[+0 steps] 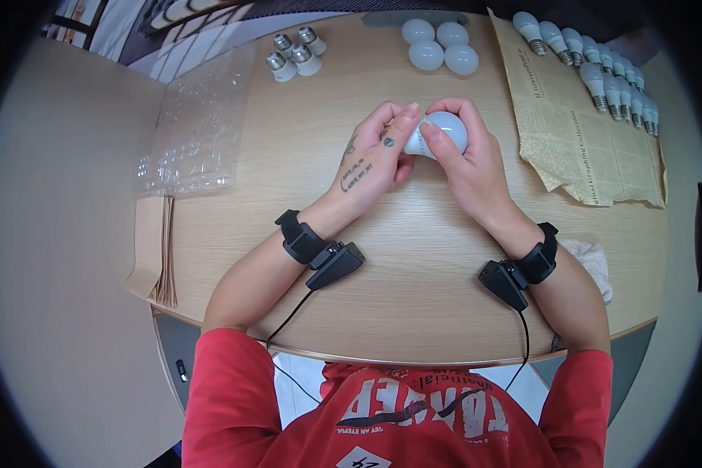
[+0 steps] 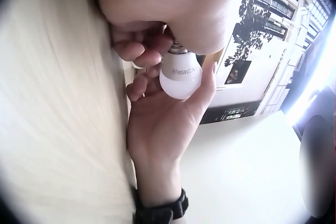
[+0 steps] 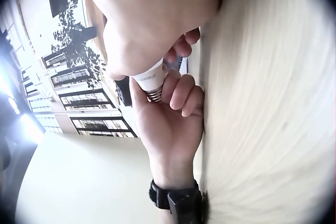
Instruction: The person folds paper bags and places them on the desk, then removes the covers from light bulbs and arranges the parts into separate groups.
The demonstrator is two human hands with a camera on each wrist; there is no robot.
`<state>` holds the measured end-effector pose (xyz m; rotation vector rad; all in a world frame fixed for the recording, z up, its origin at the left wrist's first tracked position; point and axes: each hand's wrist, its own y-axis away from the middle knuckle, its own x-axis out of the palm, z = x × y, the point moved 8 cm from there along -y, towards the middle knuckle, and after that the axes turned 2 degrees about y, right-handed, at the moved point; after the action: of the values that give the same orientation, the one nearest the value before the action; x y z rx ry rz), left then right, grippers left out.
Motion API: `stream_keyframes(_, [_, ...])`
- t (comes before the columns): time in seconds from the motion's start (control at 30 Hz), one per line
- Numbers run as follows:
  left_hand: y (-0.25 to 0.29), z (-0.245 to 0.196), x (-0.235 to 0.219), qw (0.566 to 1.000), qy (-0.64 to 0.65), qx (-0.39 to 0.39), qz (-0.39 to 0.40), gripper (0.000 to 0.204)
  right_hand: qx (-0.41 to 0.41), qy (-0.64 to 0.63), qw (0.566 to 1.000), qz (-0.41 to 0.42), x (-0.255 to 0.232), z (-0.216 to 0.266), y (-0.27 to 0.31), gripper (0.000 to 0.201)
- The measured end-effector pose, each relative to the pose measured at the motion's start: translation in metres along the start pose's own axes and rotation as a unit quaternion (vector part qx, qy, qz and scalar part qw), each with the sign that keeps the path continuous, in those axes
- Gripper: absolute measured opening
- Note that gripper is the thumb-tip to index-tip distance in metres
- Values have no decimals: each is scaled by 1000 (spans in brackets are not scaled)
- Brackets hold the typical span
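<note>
A white light bulb (image 1: pixel 450 125) is held up over the table between both hands. My left hand (image 1: pixel 369 162) pinches it at its metal screw base (image 3: pixel 154 95), thumb and fingers curled in around it. The right hand (image 1: pixel 478 168) grips the frosted dome (image 2: pixel 180 86), with its thumb laid along the near side. Small print runs round the white collar (image 2: pixel 184 69), which shows between the hands. In the head view the screw base is hidden behind the left fingers.
Several bulb bases (image 1: pixel 304 58) with screw ends up stand at the back left. Several frosted domes (image 1: pixel 427 55) sit at the back middle. At right, printed brown paper (image 1: pixel 554 132) bears rows of whole bulbs (image 1: pixel 593 82). Clear plastic packaging (image 1: pixel 191 129), folded brown paper (image 1: pixel 150 246) and a cloth (image 1: pixel 590 261) lie around.
</note>
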<state>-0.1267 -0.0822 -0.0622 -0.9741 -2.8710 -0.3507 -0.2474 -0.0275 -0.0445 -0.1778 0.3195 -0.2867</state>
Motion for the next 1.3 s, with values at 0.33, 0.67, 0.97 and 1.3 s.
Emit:
stream_keyframes(0.33, [1,3,-2,998,58,16,-12,34,-6,-46,999,3,3,-6,1,46])
stream_keyframes(0.67, [3,-1,1,998,50,27,2,31,30,-94,995,34,5,0,1,42])
stream_keyframes(0.97, [4,-2,1,998,59,21,3,31,44,-143,987,54,7,-3,0,38])
stream_keyframes(1.3, [4,0,-3,991,130,-10,-6,32,63,-217,972,65,8,-6,-1,35])
